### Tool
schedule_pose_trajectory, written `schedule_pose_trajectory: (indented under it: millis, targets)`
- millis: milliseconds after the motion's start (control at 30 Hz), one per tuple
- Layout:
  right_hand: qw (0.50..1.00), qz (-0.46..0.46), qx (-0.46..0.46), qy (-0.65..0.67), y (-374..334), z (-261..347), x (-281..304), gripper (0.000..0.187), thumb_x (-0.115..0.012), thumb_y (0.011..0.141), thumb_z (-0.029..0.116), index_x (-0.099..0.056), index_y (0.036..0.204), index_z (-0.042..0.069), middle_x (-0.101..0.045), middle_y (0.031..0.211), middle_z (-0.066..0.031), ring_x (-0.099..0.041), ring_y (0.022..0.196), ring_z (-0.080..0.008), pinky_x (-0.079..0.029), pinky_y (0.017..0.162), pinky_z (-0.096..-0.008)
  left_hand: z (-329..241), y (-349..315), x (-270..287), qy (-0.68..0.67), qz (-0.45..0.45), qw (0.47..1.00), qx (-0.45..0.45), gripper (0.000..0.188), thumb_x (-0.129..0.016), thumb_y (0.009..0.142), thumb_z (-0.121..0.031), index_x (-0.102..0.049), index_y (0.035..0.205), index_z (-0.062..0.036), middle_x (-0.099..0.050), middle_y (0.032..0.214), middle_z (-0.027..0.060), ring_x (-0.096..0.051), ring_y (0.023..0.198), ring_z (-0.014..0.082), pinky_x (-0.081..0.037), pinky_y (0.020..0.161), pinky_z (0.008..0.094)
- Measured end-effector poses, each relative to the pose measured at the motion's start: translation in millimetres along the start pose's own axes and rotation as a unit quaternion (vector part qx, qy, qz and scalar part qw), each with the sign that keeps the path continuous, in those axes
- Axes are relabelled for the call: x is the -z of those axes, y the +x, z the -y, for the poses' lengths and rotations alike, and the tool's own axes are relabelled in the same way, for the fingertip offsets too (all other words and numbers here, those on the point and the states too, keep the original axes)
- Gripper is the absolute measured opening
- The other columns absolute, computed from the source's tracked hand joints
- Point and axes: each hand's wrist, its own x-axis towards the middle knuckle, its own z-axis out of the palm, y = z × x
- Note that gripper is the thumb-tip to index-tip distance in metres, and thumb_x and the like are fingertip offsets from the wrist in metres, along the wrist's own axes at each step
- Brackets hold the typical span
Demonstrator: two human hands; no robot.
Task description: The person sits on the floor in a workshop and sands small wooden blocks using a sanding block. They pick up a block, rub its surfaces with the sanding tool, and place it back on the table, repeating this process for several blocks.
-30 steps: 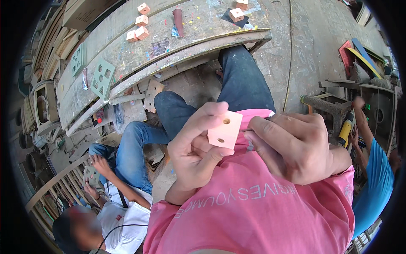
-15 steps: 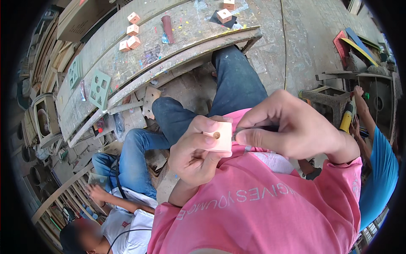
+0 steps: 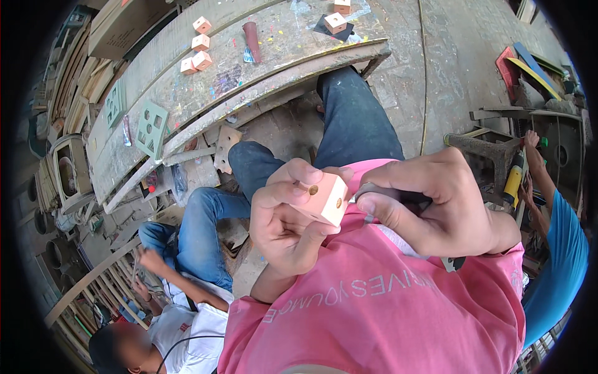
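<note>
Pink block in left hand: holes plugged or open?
Open: the pink block held in the left hand shows two round holes, both dark and unfilled.

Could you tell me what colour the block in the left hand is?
The block is pale pink, clearest in the head view.

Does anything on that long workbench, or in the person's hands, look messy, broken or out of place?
Nothing looks broken. The workbench is speckled with paint drips, and small pink blocks lie scattered on it rather than lined up. The left hand holds a similar pink block with holes; the right hand pinches a dark tool beside it.
</note>
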Motion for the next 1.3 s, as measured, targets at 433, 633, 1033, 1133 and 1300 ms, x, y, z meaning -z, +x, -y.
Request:
schedule_pose_trajectory:
  millis: [433,633,1033,1133,1300]
  targets:
    - [0.992,-0.001,0.042,-0.123,-5,9,-3,0.015,-0.069,0.078,0.003,-0.065,0.089,-0.005,-0.059,0.06,-0.0126,-0.057,0.046,-0.0238,-0.043,0.042,-0.0315,-8,1,-6,0.067,0.007,0.997,-0.034,0.044,-0.069,0.077,0.011,-0.047,0.114,0.002,-0.048,0.119,0.0231,-0.062,0.098,0.029,-0.054,0.078,0.0328]
    - [0.974,0.08,0.021,-0.209,-1,21,7,0.015,-0.069,0.078,0.004,-0.064,0.09,-0.002,-0.056,0.056,-0.0102,-0.055,0.043,-0.0235,-0.043,0.041,-0.0317,-8,-6,-6,0.126,0.007,0.99,-0.062,0.037,-0.068,0.076,0.013,-0.051,0.107,0.002,-0.053,0.114,0.0214,-0.064,0.097,0.0346,-0.055,0.081,0.0388]
    - [0.973,0.153,-0.117,0.128,11,-2,13,0.009,-0.062,0.085,0.003,-0.067,0.087,-0.005,-0.063,0.063,-0.008,-0.052,0.05,-0.008,-0.04,0.045,-0.0253,-6,1,4,0.266,0.123,0.948,-0.125,0.053,-0.068,0.069,0.018,-0.045,0.109,-0.0082,-0.049,0.111,0.0119,-0.063,0.097,0.041,-0.06,0.074,0.0436]
    - [0.932,0.207,-0.234,0.184,17,5,20,0.009,-0.06,0.088,0.001,-0.067,0.088,-0.006,-0.061,0.061,-0.003,-0.049,0.055,-0.0024,-0.038,0.048,-0.023,1,1,4,0.231,0.105,0.958,-0.134,0.055,-0.071,0.07,0.014,-0.042,0.111,-0.0094,-0.047,0.112,0.0099,-0.063,0.098,0.0401,-0.06,0.074,0.0411]
    - [0.971,0.063,-0.135,0.189,2,-5,8,0.009,-0.063,0.088,0.003,-0.065,0.087,-0.006,-0.056,0.057,-0.0015,-0.048,0.052,-0.003,-0.037,0.047,-0.0222,6,-1,-3,0.124,0.03,0.987,-0.097,0.053,-0.068,0.073,0.014,-0.042,0.114,-0.0074,-0.046,0.117,0.0113,-0.061,0.102,0.0449,-0.059,0.078,0.0437]
